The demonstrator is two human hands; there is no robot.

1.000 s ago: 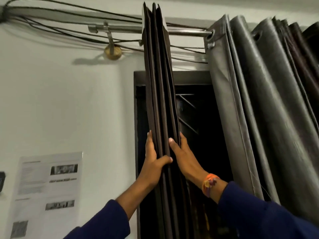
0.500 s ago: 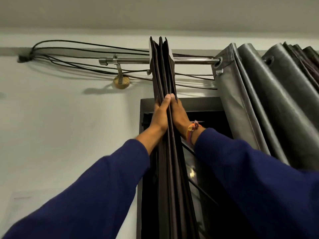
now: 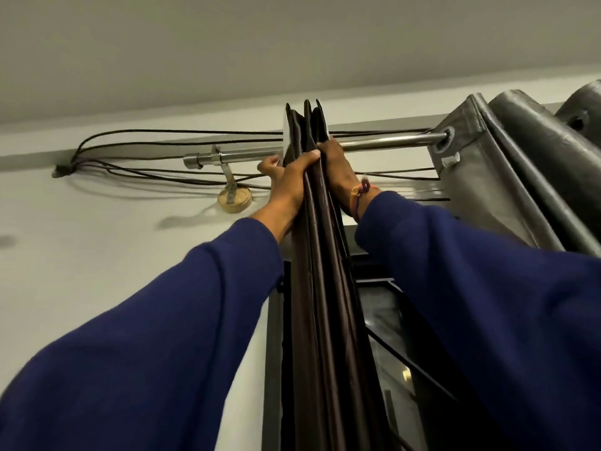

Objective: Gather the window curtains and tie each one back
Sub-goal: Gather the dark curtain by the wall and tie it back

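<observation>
A: Where was the brown curtain (image 3: 320,255)?

B: Bunched into tight pleats at twelve o'clock, hanging from the steel rod (image 3: 383,142). The left hand (image 3: 289,183) and the right hand (image 3: 335,170) were pressed against it from either side, closed on the folds just under the rod.

A: What could have gone wrong?

B: Squeezing that high, a downward tug might have strained the rod's bracket (image 3: 229,183) at ten o'clock (it looked like a single small mount). The black cables (image 3: 169,138) ran just behind; fingers could have snagged them. The grey curtain (image 3: 507,177), at two o'clock, was ungathered, and no tie was visible.
</observation>
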